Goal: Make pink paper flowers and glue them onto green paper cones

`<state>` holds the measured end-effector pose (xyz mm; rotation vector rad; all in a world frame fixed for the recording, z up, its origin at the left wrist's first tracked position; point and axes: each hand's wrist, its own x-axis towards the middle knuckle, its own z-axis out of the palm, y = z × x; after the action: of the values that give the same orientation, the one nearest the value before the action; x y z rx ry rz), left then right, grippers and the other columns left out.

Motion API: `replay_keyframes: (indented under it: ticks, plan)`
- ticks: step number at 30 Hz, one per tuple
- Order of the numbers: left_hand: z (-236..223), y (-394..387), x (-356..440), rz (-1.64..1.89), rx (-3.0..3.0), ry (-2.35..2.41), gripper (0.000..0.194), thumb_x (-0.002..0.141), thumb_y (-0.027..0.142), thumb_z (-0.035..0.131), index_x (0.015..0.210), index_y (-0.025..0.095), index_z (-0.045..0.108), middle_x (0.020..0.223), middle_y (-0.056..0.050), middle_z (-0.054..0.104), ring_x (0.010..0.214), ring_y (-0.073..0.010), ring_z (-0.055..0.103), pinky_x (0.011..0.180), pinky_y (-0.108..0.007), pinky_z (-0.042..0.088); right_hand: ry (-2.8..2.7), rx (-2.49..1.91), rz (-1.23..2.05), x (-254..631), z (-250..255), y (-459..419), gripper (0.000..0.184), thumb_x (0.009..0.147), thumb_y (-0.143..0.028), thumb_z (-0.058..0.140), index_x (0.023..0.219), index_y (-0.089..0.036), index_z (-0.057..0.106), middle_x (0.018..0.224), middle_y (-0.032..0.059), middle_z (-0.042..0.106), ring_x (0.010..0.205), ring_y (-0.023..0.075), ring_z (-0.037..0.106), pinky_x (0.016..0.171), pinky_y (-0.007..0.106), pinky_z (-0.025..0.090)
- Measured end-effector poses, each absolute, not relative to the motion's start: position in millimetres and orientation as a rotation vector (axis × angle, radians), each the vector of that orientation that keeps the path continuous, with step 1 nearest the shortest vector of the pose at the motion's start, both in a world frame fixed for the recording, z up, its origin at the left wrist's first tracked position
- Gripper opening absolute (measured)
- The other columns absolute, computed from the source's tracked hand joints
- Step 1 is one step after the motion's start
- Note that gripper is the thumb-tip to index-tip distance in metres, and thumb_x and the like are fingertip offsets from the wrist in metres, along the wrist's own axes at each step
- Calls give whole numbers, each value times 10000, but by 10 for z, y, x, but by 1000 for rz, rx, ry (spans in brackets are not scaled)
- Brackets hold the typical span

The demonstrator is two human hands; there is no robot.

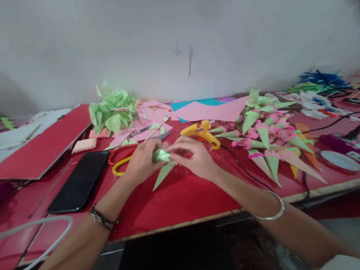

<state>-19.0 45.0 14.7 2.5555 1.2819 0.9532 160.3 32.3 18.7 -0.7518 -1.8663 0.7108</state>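
Note:
Over the middle of the red table, my left hand (145, 157) is closed around a crinkled, shiny light-green piece (161, 155), its fingers curled along the left side. From the right, my right hand (197, 155) pinches that piece at its edge. Just below both hands shows a light-green pointed paper cone (163, 175), its tip toward the table's front. Whether it joins the crinkled piece is hidden by my fingers. Scissors with red and yellow handles (120, 164) lie partly under my left hand. A yellow glue gun (202, 132) rests just behind my right hand.
At right lies a pile of green and pink paper cones (269, 138). A black phone (80, 182) and a red board (46, 141) are at left. Crumpled green paper (114, 109) and pink sheets (212, 109) sit along the wall. A black cord (245, 169) runs from the glue gun.

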Motion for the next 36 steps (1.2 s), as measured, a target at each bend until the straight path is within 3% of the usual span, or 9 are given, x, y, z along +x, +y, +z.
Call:
replay_keyframes:
  ticks: [7, 15, 22, 28, 32, 36]
  plan:
    - [154, 455, -210, 1030, 2546, 1323, 265, 686, 304, 587, 858, 196, 418, 846, -24, 560, 791, -177, 518, 692, -271, 390, -1879, -779, 676, 1608, 194, 333, 189, 757, -179, 552, 919, -204, 649, 838, 35, 602, 781, 139, 568, 672, 255, 470]
    - [160, 416, -169, 960, 2607, 1372, 199, 709, 295, 554, 840, 192, 447, 804, -26, 573, 767, -172, 538, 688, -262, 406, -1874, -782, 632, 1618, 184, 355, 95, 747, -157, 543, 765, -170, 635, 733, 22, 588, 681, 117, 551, 595, 230, 443]
    - [211, 505, -258, 963, 2518, 1621, 260, 703, 327, 568, 885, 178, 458, 815, -39, 580, 776, -195, 552, 660, -284, 415, -1480, -711, 1138, 1591, 185, 379, 78, 734, -256, 570, 710, -183, 580, 573, -45, 524, 501, 61, 496, 513, 199, 430]
    - [122, 657, -498, 566, 2532, 2091, 342, 698, 362, 567, 950, 141, 499, 974, -131, 574, 960, -300, 515, 795, -409, 408, -1299, -662, 1308, 1578, 159, 418, 129, 693, -302, 606, 726, -177, 617, 611, -44, 548, 481, 41, 509, 488, 185, 439]
    - [64, 646, -479, 730, 2665, 1931, 412, 722, 296, 529, 1084, 110, 462, 1132, -156, 496, 1107, -299, 421, 921, -422, 344, -1249, -681, 1349, 1576, 165, 414, 126, 694, -294, 603, 670, -170, 592, 585, -47, 547, 472, 39, 515, 490, 180, 444]
    - [113, 547, -278, 932, 2750, 1583, 364, 785, 273, 465, 1117, 126, 441, 1121, -123, 492, 1096, -252, 411, 934, -393, 341, -1163, -729, 1423, 1582, 172, 428, 136, 663, -287, 625, 667, -170, 556, 572, -47, 577, 476, 48, 536, 482, 177, 452]
